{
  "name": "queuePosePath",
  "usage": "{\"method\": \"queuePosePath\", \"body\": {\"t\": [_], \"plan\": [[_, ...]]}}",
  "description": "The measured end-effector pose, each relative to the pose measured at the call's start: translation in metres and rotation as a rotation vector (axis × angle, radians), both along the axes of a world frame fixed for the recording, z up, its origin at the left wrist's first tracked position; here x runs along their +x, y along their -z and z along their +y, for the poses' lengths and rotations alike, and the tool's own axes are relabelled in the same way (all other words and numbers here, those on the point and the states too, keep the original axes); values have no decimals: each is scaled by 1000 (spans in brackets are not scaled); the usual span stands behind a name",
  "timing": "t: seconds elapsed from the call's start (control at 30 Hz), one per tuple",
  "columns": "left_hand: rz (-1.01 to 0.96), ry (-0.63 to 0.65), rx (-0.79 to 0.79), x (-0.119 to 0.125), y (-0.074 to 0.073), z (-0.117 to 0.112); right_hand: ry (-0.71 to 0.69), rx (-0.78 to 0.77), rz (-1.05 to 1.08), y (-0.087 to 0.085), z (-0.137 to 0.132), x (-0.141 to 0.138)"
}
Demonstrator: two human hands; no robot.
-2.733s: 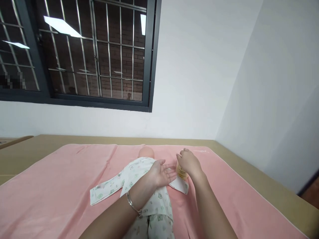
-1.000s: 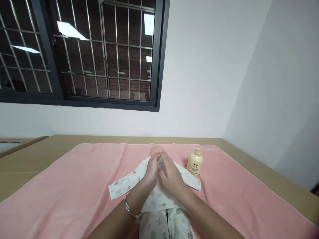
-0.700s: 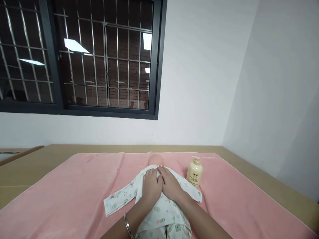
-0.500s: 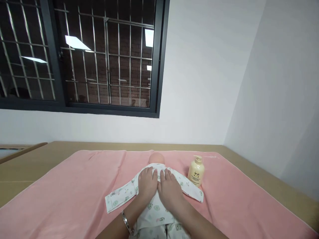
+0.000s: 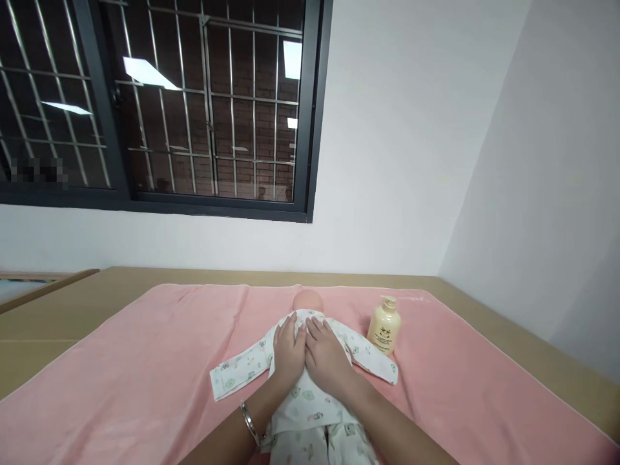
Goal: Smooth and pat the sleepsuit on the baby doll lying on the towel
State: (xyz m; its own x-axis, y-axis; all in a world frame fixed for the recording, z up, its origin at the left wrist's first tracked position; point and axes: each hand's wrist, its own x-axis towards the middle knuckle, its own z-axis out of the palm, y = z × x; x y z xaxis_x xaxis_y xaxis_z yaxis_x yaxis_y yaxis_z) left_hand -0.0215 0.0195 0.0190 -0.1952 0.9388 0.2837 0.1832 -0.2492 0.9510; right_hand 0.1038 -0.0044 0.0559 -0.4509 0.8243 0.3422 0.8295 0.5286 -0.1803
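Note:
A baby doll in a white printed top and trousers lies on a pink sheet, its bare head at the far end. Its sleeves stretch out to both sides. Flat on the upper torso rests my left hand, fingers extended, a silver bangle on the wrist. My right hand lies flat beside it, thumbs close together at the middle. Both hands hold nothing. Just past the doll's right-side sleeve stands a pale yellow pump bottle.
The pink sheet covers most of a tan table. White walls meet in a corner at the right. A dark-framed window with metal bars is above the table, at the left.
The whole view has tilted slightly downward-shifted, so everything sits a little higher in the picture. Both hands stay flat on the doll's torso, a touch nearer its head end.

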Motion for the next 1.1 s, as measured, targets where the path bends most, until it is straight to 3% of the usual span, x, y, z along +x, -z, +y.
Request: {"method": "queuePosePath", "body": {"t": [0.07,0.1,0.27,0.47,0.7,1.1], "plan": [[98,12,-18,-1,0,1,-109,-23,30,-5,6,6],[129,14,-22,-1,0,0,-96,-45,54,-8,10,10],[8,-10,10,0,0,2,193,-92,64,-4,11,6],[73,5,70,-3,6,10,-75,-41,-10,-3,0,-4],[326,-48,187,-3,17,11,165,-132,81,-5,13,6],[481,-52,125,-3,20,11,248,-58,-30,2,-1,-3]]}}
